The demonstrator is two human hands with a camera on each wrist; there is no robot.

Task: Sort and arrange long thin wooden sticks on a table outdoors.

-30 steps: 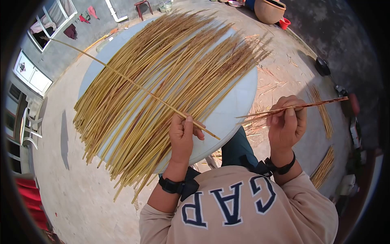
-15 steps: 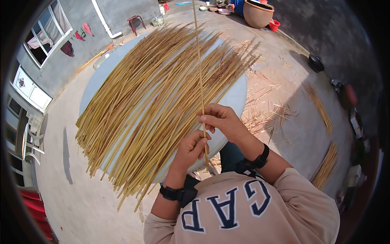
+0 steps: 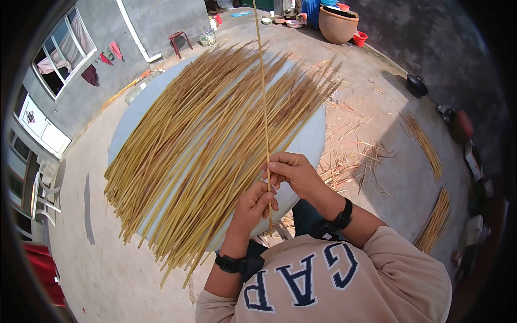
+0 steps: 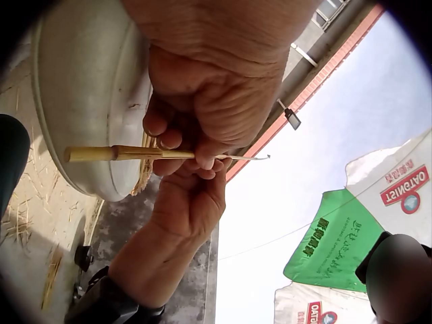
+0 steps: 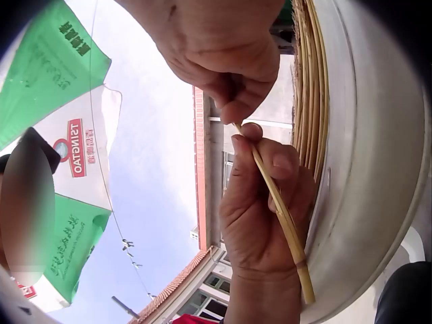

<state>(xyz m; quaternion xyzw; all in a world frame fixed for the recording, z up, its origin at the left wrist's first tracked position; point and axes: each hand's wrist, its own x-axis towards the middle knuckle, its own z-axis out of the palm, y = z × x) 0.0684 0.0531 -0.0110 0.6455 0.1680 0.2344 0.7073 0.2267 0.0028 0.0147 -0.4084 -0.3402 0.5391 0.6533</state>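
Observation:
One long yellow stalk [image 3: 264,102] stands nearly upright in the head view, its cut lower end nearest the body. Low on the stalk, the left hand [image 3: 254,207] grips it between thumb and fingers. Just above, the right hand [image 3: 293,171] pinches the same stalk, the two hands almost touching. In the left wrist view the thick end of the stalk [image 4: 94,154] sticks out past the left hand [image 4: 209,101]. The right wrist view has the right hand [image 5: 223,54] pinching above the left hand [image 5: 263,209]. Many stalks with feathery tips [image 3: 177,145] lie across the round table [image 3: 309,140].
Peeled scraps [image 3: 371,156] litter the ground right of the table, with two small stalk bundles [image 3: 425,145] farther right. A clay pot [image 3: 337,26] and a red bucket [image 3: 360,39] stand at the back. A stool [image 3: 180,43] is near the wall, a white chair [image 3: 46,194] at left.
The right hand has come from the right side to the stalk, and the strip it held is gone from it. The stalk has swung from slanting left to nearly upright.

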